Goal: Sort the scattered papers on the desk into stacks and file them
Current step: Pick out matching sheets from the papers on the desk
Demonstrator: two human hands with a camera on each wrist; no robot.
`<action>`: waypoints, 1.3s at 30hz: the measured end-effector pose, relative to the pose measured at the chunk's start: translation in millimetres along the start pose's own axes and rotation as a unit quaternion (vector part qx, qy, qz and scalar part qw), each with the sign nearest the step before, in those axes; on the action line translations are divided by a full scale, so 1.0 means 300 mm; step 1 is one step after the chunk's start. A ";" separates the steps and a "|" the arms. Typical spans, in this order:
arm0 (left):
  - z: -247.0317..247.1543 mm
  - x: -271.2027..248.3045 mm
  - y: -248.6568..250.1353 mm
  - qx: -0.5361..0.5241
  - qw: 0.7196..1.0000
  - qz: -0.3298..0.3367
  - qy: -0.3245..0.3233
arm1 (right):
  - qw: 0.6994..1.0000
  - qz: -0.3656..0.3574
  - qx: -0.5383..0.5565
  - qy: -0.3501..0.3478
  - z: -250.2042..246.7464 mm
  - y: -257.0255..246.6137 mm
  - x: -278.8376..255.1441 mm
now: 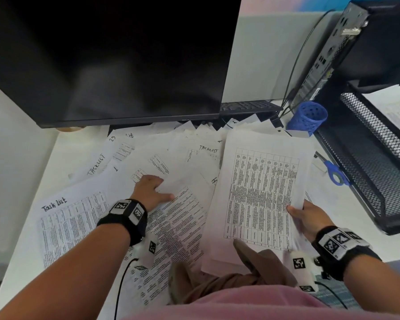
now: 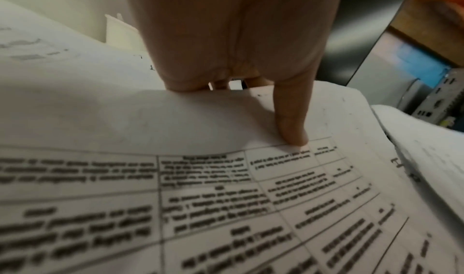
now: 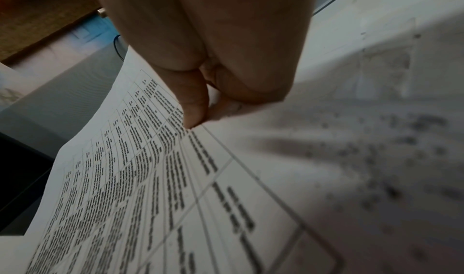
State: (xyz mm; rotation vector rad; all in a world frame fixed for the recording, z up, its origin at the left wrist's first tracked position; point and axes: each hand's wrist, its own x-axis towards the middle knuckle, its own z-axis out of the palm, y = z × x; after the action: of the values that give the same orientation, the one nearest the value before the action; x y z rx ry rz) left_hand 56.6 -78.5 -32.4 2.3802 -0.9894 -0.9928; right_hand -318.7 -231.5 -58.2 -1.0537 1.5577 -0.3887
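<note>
My pink shirt [image 1: 240,303] fills the bottom edge of the head view, with a fold of brown cloth [image 1: 259,269] just above it. From there my two forearms reach up the frame, each with one black wrist strap carrying square black-and-white markers.

My right hand [image 1: 310,218], at the lower right, pinches a sheaf of printed sheets [image 1: 261,199] by its right edge: thumb on top, the other fingers [image 3: 226,107] curled underneath. The top sheet shows one full table of small print. I cannot count the sheets in the sheaf; several edges show fanned at its lower end.

My left hand [image 1: 151,189], left of centre, rests on the loose papers [image 1: 171,158] that cover the worktop [image 1: 62,146]. Its thumb [image 2: 292,131] is straight, tip pressed on a printed sheet, and the other fingers bend over the far edge of a bulging sheet; whether they hold it I cannot tell. The loose papers overlap too much to count. Three of them carry a handwritten "Task list" heading: one at the left, one upper left, one at the centre top.

One dark monitor [image 1: 111,58] fills the upper left, with one keyboard [image 1: 247,106] behind its lower right corner. At the upper right stands one computer case [image 1: 346,49], and below it one blue perforated cup [image 1: 308,117], one pair of blue-handled scissors [image 1: 335,172], and one black mesh tray [image 1: 379,172] with papers in its upper tier.
</note>
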 end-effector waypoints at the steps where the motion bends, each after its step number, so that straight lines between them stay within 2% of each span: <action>1: 0.007 0.004 0.001 -0.011 1.000 0.004 -0.008 | 1.000 0.002 0.002 -0.001 0.001 -0.003 -0.002; 3: 0.019 0.004 0.012 -0.028 0.999 0.006 -0.041 | 1.000 0.002 0.011 -0.002 0.002 -0.010 -0.007; 5: 0.036 -0.010 0.031 -0.041 0.998 0.020 -0.043 | 1.000 0.001 0.024 -0.008 0.001 -0.012 -0.009; 11: 0.014 -0.060 0.034 -0.025 0.996 0.058 0.065 | 0.999 0.002 0.029 -0.016 -0.005 -0.004 -0.011; 15: -0.089 -0.115 0.037 -0.134 0.983 0.036 0.116 | 0.999 -0.003 0.038 -0.022 -0.011 -0.018 -0.030; 20: -0.203 -0.142 0.005 -0.175 0.972 0.056 0.149 | 0.995 -0.022 0.091 -0.041 0.001 -0.063 -0.053; 25: -0.249 -0.148 0.042 -0.297 0.936 0.079 0.169 | 0.978 -0.050 0.158 -0.124 0.079 -0.160 -0.100; 28: -0.224 -0.167 0.103 -0.358 0.917 0.090 0.149 | 0.970 -0.056 0.176 -0.155 0.145 -0.218 -0.124; 33: -0.137 -0.211 0.171 -0.381 0.915 0.099 0.087 | 0.958 -0.046 0.194 -0.209 0.243 -0.292 -0.160; 39: -0.097 -0.224 0.149 -0.406 0.906 0.096 0.068 | 0.962 -0.049 0.183 -0.196 0.249 -0.305 -0.142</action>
State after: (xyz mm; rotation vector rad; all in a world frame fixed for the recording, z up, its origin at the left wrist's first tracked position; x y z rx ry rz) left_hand 23.3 -57.9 43.8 1.5958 -0.5731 -0.9085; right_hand -215.9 -225.4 13.8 -0.8563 1.0351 -0.4814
